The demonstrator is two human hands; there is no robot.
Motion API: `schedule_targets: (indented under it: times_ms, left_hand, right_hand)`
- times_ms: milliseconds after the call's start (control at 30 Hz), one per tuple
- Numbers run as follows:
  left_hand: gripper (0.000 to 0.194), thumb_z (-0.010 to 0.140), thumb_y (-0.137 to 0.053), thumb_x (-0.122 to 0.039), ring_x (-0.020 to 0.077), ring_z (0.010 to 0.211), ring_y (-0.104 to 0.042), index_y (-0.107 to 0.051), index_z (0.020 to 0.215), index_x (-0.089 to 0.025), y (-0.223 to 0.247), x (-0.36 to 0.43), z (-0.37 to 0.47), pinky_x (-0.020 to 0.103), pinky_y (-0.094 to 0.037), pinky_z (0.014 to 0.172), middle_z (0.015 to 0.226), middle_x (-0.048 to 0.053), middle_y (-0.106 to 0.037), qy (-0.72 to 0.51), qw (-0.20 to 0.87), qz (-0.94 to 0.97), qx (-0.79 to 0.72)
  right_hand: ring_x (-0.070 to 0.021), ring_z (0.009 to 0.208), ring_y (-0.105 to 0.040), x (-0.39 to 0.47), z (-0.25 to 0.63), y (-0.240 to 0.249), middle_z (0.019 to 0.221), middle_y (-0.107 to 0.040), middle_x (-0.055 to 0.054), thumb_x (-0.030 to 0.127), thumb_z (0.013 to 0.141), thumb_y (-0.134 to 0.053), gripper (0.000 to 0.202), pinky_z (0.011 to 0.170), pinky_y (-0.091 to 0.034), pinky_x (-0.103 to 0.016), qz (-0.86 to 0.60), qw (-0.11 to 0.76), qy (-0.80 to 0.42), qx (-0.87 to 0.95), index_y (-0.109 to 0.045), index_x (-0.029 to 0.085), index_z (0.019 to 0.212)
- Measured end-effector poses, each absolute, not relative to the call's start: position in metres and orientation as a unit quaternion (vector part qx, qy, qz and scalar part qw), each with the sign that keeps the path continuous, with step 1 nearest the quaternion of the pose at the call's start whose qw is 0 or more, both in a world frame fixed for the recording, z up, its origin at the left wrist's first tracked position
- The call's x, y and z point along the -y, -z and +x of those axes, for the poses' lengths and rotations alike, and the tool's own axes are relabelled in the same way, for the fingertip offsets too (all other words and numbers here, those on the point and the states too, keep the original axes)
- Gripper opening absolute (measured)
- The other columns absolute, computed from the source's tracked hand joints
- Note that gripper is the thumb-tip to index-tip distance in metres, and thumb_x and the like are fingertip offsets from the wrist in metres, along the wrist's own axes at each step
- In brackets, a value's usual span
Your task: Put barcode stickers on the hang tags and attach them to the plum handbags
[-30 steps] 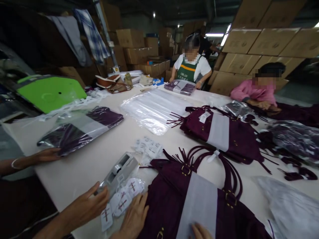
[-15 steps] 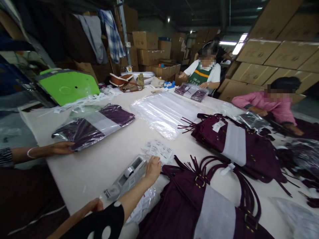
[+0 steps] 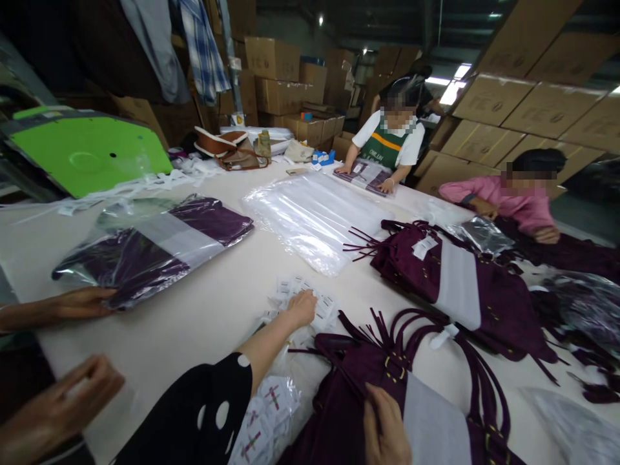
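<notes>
My left hand (image 3: 303, 308), at the end of a black polka-dot sleeve, reaches into a pile of small white printed packets (image 3: 325, 311). Its fingers are bent together on the pile, and their tips are hidden. At the bottom edge my right hand (image 3: 386, 427) rests on a dark purple handbag (image 3: 341, 394) with fringe and looped straps, fingers stretched out. A white wrap (image 3: 433, 420) goes around the bag's middle. Beneath my left forearm lies clear plastic with more white packets (image 3: 271, 397), printed with red and green marks.
A co-worker's hands (image 3: 72, 400) are at the left, one gripping a plastic-bagged purple bag (image 3: 159, 248). Clear plastic bags (image 3: 314, 216) lie mid-table. Another wrapped purple bag (image 3: 411, 268) sits beyond mine. Two people (image 3: 394, 139) work across the table; cartons (image 3: 513, 106) are stacked behind.
My left hand has moved onto the packet pile, and my right hand has come into view on the handbag. The co-worker's near hand has moved left. The grey tape dispenser is no longer clearly visible.
</notes>
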State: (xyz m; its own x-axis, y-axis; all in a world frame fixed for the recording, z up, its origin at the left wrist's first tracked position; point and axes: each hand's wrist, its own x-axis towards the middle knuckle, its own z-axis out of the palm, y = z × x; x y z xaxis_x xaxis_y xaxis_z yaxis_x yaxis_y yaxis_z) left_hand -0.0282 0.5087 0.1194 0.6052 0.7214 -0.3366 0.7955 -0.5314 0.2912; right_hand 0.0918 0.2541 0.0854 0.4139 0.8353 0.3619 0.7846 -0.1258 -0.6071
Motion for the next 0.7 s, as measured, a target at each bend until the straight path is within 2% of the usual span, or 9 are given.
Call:
schedule_targets:
  times_ms: [100, 200, 300, 400, 467, 567, 700]
  left_hand:
    - [0.024, 0.086, -0.052, -0.029, 0.0203, 0.099, -0.054, -0.055, 0.106, -0.015, -0.118, -0.518, -0.034, 0.042, -0.047, 0.084, 0.114, 0.008, -0.054, 0.112, 0.231, 0.880, -0.400]
    - [0.023, 0.086, -0.052, -0.029, 0.0197, 0.098, -0.054, -0.055, 0.104, -0.015, -0.116, -0.527, -0.041, 0.040, -0.047, 0.083, 0.113, 0.007, -0.054, 0.125, 0.252, 0.886, -0.368]
    - [0.021, 0.086, -0.052, -0.028, 0.0194, 0.098, -0.054, -0.056, 0.103, -0.016, -0.115, -0.533, -0.046, 0.040, -0.046, 0.083, 0.113, 0.007, -0.053, 0.131, 0.272, 0.888, -0.346]
    - [0.021, 0.085, -0.051, -0.024, 0.0196, 0.098, -0.053, -0.055, 0.104, -0.015, -0.116, -0.536, -0.049, 0.040, -0.045, 0.084, 0.114, 0.008, -0.052, 0.136, 0.290, 0.888, -0.329]
    - [0.021, 0.084, -0.050, -0.018, 0.0197, 0.097, -0.053, -0.056, 0.103, -0.016, -0.117, -0.538, -0.049, 0.038, -0.045, 0.083, 0.112, 0.008, -0.052, 0.142, 0.300, 0.887, -0.322]
    - [0.027, 0.079, -0.048, -0.011, 0.0212, 0.098, -0.054, -0.059, 0.102, -0.019, -0.119, -0.539, -0.048, 0.034, -0.045, 0.083, 0.110, 0.009, -0.051, 0.147, 0.312, 0.884, -0.316]
    - [0.040, 0.074, -0.054, -0.018, 0.0236, 0.099, -0.054, -0.056, 0.114, -0.025, -0.123, -0.539, -0.048, 0.034, -0.044, 0.084, 0.110, 0.008, -0.050, 0.148, 0.325, 0.881, -0.310]
  right_hand:
    - [-0.0181, 0.082, -0.063, -0.326, 0.083, -0.096, 0.090, -0.066, -0.009, 0.028, 0.088, -0.036, 0.028, 0.072, -0.052, -0.029, -0.750, 0.383, -0.061, 0.536, -0.059, 0.016, 0.098]
    - [-0.0165, 0.068, -0.062, -0.387, 0.074, -0.092, 0.078, -0.065, -0.007, 0.025, 0.088, -0.032, 0.029, 0.061, -0.050, -0.027, -0.772, 0.323, -0.030, 0.547, -0.059, 0.015, 0.091]
    - [-0.0190, 0.070, -0.060, -0.423, 0.070, -0.076, 0.084, -0.062, -0.010, 0.022, 0.085, -0.035, 0.026, 0.060, -0.047, -0.030, -0.776, 0.283, 0.001, 0.564, -0.058, 0.015, 0.095]
    - [-0.0223, 0.077, -0.057, -0.439, 0.071, -0.064, 0.087, -0.060, -0.011, 0.018, 0.082, -0.040, 0.021, 0.062, -0.044, -0.031, -0.761, 0.236, 0.032, 0.603, -0.057, 0.016, 0.095]
    - [-0.0218, 0.070, -0.055, -0.443, 0.075, -0.060, 0.076, -0.059, -0.008, 0.014, 0.082, -0.042, 0.016, 0.059, -0.040, -0.031, -0.745, 0.202, 0.051, 0.634, -0.057, 0.018, 0.085]
    - [-0.0189, 0.059, -0.049, -0.444, 0.082, -0.061, 0.063, -0.055, -0.004, 0.008, 0.081, -0.043, 0.019, 0.056, -0.035, -0.029, -0.714, 0.162, 0.079, 0.676, -0.053, 0.020, 0.069]
    - [-0.0182, 0.060, -0.046, -0.437, 0.086, -0.077, 0.064, -0.053, -0.004, 0.009, 0.083, -0.043, 0.021, 0.058, -0.034, -0.030, -0.684, 0.140, 0.120, 0.706, -0.051, 0.020, 0.067]
